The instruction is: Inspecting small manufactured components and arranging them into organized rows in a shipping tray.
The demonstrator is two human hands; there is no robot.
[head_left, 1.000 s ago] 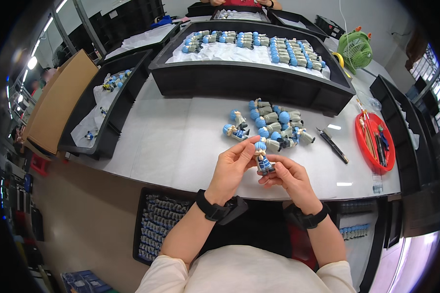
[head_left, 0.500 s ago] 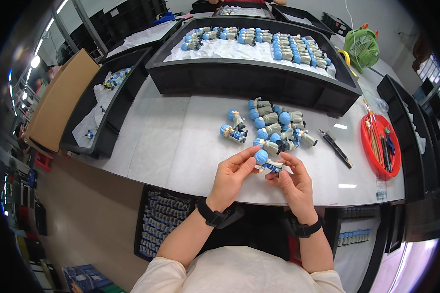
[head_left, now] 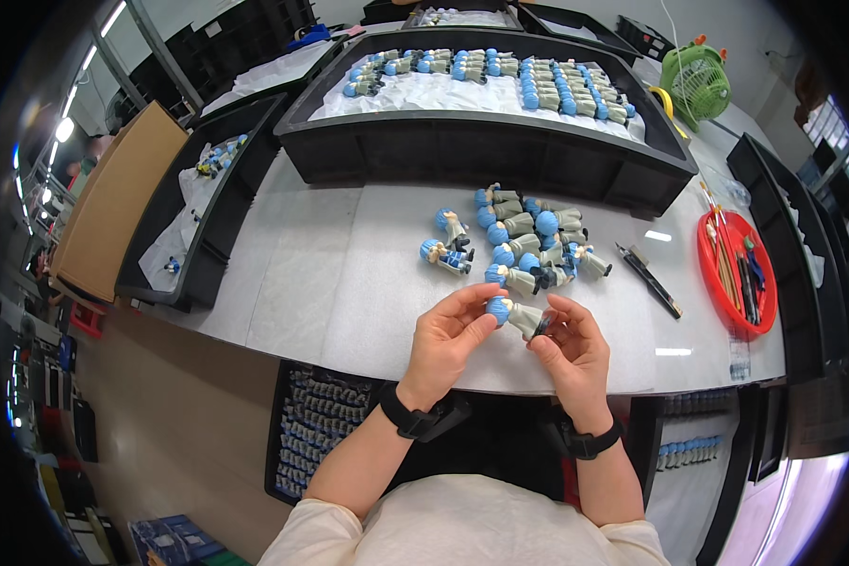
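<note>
You are holding one blue-haired figurine (head_left: 516, 314) between both hands, left hand (head_left: 451, 340) pinching the head, right hand (head_left: 571, 347) gripping the feet, above the desk (head_left: 349, 283) edge. Twisting risks dropping it off the edge at 6 o'clock.

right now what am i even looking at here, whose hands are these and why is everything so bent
The view comes from a wide fisheye camera worn on a person's head, looking down, so straight edges curve toward the rim. The two bare hands belong to that person. The left hand and right hand together hold one small figurine with a blue head and grey body, just above the near edge of a white table. Behind it lies a pile of matching figurines. Further back, a big black tray holds rows of more. To the right are a dark hand tool and a red bowl of tools. Each wrist wears a black band.
</note>
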